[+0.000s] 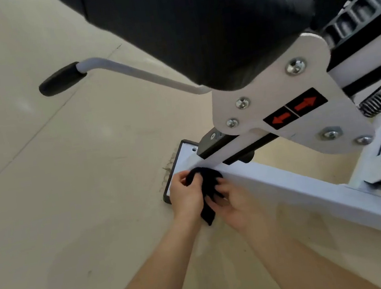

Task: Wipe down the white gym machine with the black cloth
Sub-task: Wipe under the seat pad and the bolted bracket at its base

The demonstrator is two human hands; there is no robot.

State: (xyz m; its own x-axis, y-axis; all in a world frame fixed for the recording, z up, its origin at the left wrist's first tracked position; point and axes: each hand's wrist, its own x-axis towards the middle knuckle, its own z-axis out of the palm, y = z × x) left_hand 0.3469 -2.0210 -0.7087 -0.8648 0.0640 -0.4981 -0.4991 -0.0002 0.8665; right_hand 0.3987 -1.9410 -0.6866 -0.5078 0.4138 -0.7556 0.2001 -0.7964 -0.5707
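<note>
Left hand (186, 195) & right hand (236, 209) both pinched the black cloth (208, 184) w/ curled fingers, held against the white gym machine (288, 187) at its low beam, beside the foot plate (182, 156) — beige floor (44, 189) beneath.

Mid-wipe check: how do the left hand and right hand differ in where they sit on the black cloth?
The left hand sits left of the black cloth, over the foot plate; the right hand sits right of it, by the white rail. The left hand's fingers curl over the cloth's upper edge; the right hand's pinch its bunched middle. Both hold the cloth at the rail's end.
</note>
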